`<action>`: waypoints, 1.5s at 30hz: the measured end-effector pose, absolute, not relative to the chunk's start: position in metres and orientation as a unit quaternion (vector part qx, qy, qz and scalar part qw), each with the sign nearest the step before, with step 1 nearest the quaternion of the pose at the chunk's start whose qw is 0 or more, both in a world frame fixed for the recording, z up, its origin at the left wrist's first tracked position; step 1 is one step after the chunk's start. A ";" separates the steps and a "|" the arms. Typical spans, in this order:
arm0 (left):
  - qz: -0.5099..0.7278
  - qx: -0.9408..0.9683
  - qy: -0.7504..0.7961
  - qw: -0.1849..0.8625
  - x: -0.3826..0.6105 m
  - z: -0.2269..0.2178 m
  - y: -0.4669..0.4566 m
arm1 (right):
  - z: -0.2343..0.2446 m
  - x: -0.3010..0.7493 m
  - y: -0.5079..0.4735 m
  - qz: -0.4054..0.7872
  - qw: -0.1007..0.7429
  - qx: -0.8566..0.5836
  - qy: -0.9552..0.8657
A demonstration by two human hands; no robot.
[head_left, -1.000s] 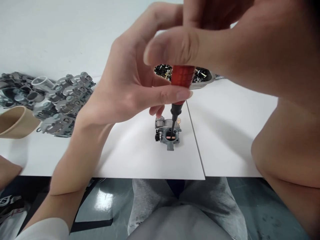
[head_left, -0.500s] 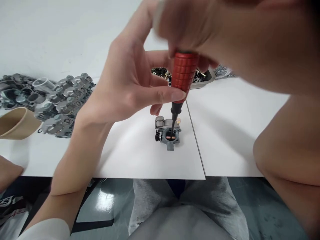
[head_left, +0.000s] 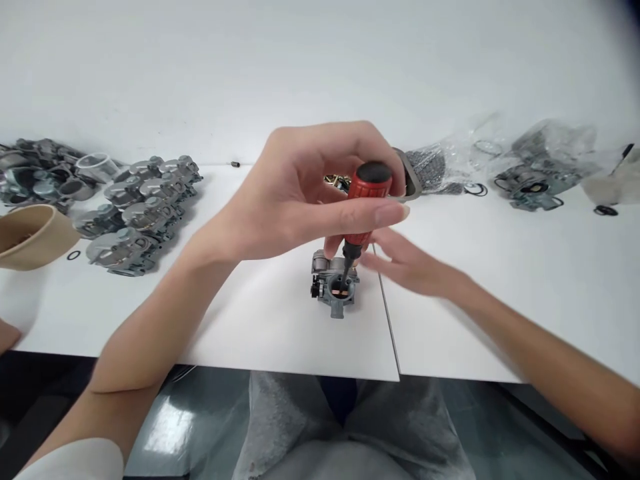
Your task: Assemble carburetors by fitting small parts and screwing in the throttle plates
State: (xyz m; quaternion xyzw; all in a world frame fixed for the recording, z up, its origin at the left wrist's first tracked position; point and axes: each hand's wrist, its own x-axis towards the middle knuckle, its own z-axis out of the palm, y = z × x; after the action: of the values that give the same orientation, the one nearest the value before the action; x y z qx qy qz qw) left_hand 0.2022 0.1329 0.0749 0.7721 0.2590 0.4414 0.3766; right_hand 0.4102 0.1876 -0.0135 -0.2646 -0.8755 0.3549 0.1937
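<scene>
My left hand (head_left: 295, 203) is wrapped round the red handle of a screwdriver (head_left: 358, 223), which stands nearly upright. Its dark tip reaches down into the round bore of a grey metal carburetor (head_left: 337, 309) lying on the white table. A copper-coloured strip shows inside the bore. Low beside the carburetor, on its right, is my right hand (head_left: 417, 267), fingers stretched out and apart. Some of its fingertips come close to the carburetor's far right side; whether they touch it I cannot tell.
Several carburetors (head_left: 125, 250) stand in rows at the left, by a beige bowl (head_left: 43, 250) and a black ring (head_left: 73, 255). A metal tray (head_left: 413, 183) is partly hidden behind my left hand. Plastic-wrapped parts (head_left: 533, 180) lie back right. A person's hand (head_left: 7, 335) shows at the left edge.
My right hand has come off the top of the screwdriver and dropped down beside the carburetor. My left hand keeps hold of the handle. The view has tilted up somewhat.
</scene>
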 end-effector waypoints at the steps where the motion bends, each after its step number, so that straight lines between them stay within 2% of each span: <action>1: 0.450 0.769 0.258 0.374 0.203 0.074 0.134 | -0.024 0.409 0.180 0.395 0.191 -0.248 -0.864; 3: 0.465 0.765 0.261 0.362 0.205 0.072 0.136 | -0.042 0.406 0.167 0.419 0.188 -0.246 -0.854; 9: 0.487 0.745 0.283 0.358 0.209 0.063 0.143 | -0.070 0.400 0.149 0.306 0.169 -0.246 -0.904; 14: 0.495 0.732 0.281 0.374 0.210 0.057 0.144 | -0.079 0.401 0.151 0.292 0.186 -0.226 -0.910; 24: 0.518 0.763 0.259 0.286 0.206 0.067 0.131 | -0.080 0.400 0.153 0.253 0.235 -0.191 -0.919; 28: 0.481 0.787 0.211 0.325 0.203 0.073 0.127 | -0.078 0.401 0.154 0.259 0.225 -0.191 -0.920; 32: 0.412 0.784 0.254 0.389 0.201 0.075 0.121 | -0.075 0.401 0.154 0.269 0.207 -0.194 -0.920; 38: 0.458 0.785 0.219 0.356 0.201 0.073 0.128 | -0.067 0.404 0.150 0.282 0.214 -0.175 -0.919; 45: 0.442 0.792 0.284 0.309 0.204 0.072 0.134 | -0.074 0.401 0.149 0.270 0.229 -0.208 -0.912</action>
State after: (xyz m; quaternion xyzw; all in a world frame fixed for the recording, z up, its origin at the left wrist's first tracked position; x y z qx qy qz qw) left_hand 0.2039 0.1338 0.0717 0.7924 0.2839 0.4425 0.3093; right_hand 0.4006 0.1489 -0.0736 -0.2085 -0.9117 0.2700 0.2290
